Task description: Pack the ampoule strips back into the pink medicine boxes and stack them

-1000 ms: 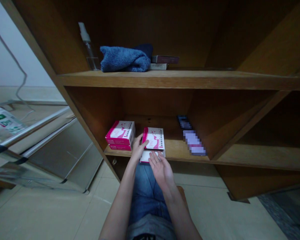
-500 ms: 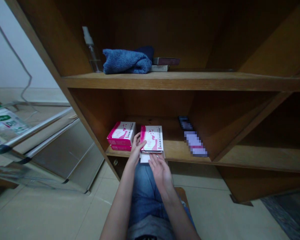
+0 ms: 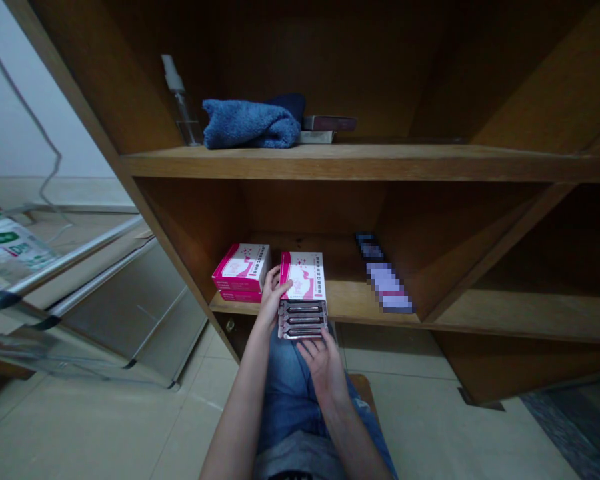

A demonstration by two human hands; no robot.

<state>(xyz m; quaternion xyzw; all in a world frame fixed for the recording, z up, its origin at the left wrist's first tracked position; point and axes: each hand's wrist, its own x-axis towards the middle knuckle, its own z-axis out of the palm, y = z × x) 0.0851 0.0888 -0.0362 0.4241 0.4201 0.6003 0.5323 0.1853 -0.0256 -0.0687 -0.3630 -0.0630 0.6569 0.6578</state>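
My left hand (image 3: 271, 298) is closed on the left side of a pink and white medicine box (image 3: 303, 275), its thumb lying on the printed top. Out of the box's near end sticks a clear plastic tray of dark vials (image 3: 303, 320), with several narrow vials lying crosswise in it. My right hand (image 3: 323, 357) grips the tray's near right edge, thumb on top and fingers below. Left of my left hand, more pink and white boxes (image 3: 243, 268) lie stacked on the lower shelf.
A pixelated, phone-like object (image 3: 387, 287) lies on the lower shelf (image 3: 350, 303) at right. Above, the upper shelf (image 3: 360, 163) holds a spray bottle (image 3: 183, 107), a folded blue towel (image 3: 253, 125) and two flat boxes (image 3: 325, 123). A metal-framed rack (image 3: 145, 300) stands at left.
The tray of vials has slid out of the box toward me, with my right hand moving nearer my body. My left hand keeps the box in place. The white end flap no longer shows.
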